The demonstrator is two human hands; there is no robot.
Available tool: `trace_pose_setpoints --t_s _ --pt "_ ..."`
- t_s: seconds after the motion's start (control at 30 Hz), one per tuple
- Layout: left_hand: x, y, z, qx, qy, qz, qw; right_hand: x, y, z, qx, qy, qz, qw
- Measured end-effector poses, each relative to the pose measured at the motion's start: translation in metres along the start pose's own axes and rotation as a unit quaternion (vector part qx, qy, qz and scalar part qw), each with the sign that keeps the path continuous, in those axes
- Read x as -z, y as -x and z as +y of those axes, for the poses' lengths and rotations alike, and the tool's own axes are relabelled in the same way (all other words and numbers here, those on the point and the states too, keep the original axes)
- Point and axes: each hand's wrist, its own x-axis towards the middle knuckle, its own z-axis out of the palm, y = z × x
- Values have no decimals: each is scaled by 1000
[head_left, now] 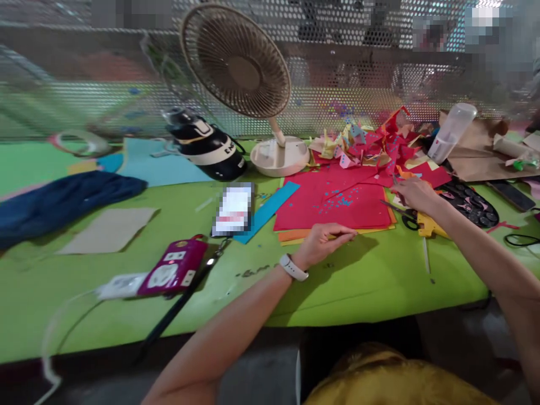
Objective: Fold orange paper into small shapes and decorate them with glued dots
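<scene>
My left hand [323, 243], a pale watch on its wrist, is closed in a pinch over the front edge of a stack of red paper [304, 208]. Whatever its fingertips hold is too small to name. Further right, my right hand [415, 192] reaches to the stack's right side with fingers pressed together. A thin greyish tip shows at those fingers, its kind unclear. Beneath the right hand lie dark-handled scissors [409, 220] and a yellow glue gun [432, 226] with a whitish stick [426, 256]. Small blue bits [343, 198] are scattered on the red paper.
A heap of folded paper pieces [379, 143] lies behind the stack. Around it stand a fan [280, 157], a black bottle [215, 152] and a clear-topped container [453, 132]. Leftward are a phone [233, 208], a blue strip [268, 214] and a purple power socket [172, 267] with a cable.
</scene>
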Motion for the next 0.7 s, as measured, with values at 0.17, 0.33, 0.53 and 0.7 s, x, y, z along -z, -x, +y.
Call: trace_pose_setpoints --t_s 0.17,0.33,0.53,0.7 --pt "1 1 -2 -23 -50 -59 997 4 0 -4 -12 84 -37 996" --pt "2 1 -3 -61 -105 -49 991 12 11 -26 49 45 14 998" --pt "6 -1 2 -104 -145 -16 984 6 30 -61 139 -22 -26 990" --pt "20 -6 -2 -105 -178 53 977 1 32 -63 127 -29 7 991"
